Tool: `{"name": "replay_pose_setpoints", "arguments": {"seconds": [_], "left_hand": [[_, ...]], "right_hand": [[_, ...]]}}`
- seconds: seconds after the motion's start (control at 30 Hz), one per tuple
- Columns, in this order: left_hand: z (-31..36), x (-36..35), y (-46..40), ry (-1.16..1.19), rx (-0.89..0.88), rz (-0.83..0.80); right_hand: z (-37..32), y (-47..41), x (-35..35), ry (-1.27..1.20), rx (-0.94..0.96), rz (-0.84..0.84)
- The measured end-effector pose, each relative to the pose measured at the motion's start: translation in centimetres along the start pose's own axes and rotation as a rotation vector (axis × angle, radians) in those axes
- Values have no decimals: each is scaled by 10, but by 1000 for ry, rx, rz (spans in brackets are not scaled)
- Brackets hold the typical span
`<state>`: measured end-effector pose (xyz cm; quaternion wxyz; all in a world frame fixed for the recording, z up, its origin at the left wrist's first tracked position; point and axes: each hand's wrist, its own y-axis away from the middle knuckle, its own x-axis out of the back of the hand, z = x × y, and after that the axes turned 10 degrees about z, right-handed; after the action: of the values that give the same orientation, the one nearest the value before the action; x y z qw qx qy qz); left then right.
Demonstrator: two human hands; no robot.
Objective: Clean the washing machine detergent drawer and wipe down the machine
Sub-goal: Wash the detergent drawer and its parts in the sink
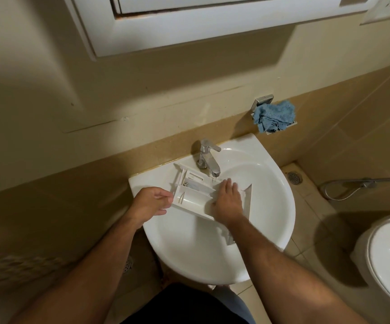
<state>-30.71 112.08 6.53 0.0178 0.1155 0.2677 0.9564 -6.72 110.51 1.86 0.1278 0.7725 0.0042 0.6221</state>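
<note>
the drawer (194,195) lies across the back left of the sink (271,218), its far end just under the tap (209,160), its near end over the bowl. the left hand (150,203) grips the drawer's left end, fingers curled round the edge. the right hand (227,199) lies flat on the drawer's right part, fingers straight and pressing, holding nothing. a thin stream seems to fall from the tap just beyond the right fingertips, though it is too faint to be sure.

the step in hand looks like rinsing and rubbing the drawer's compartments. to do it well, i would keep the left grip firm so the drawer cannot slide into the bowl, and tilt the drawer so water runs through each compartment and out at the low end instead of pooling. the right fingers should work into the corners and along the dividers, where residue tends to cake; a flat palm will miss those. the small insert in the middle compartment probably hides grime under it, so it deserves a separate rub. the plastic looks thin, so press lightly on the dividers.

a blue cloth (274,116) sits on a wall holder (262,100) to the right of the tap, near for drying the drawer and wiping the machine, which is not in view.
</note>
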Motion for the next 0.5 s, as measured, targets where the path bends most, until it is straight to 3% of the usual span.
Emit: {"name": "replay_pose_setpoints", "arguments": {"seconds": [0.1, 0.2, 0.4, 0.5], "left_hand": [[-2, 1, 0, 5, 1, -2], [-3, 3, 0, -10, 1, -7], [-6, 3, 2, 10, 15, -20], [-6, 7, 2, 16, 27, -30]], "right_hand": [[-12, -7, 2, -146, 273, 61], [-9, -10, 6, -228, 347, 70], [14, 5, -3, 138, -93, -43], [2, 3, -2, 130, -116, -36]]}}
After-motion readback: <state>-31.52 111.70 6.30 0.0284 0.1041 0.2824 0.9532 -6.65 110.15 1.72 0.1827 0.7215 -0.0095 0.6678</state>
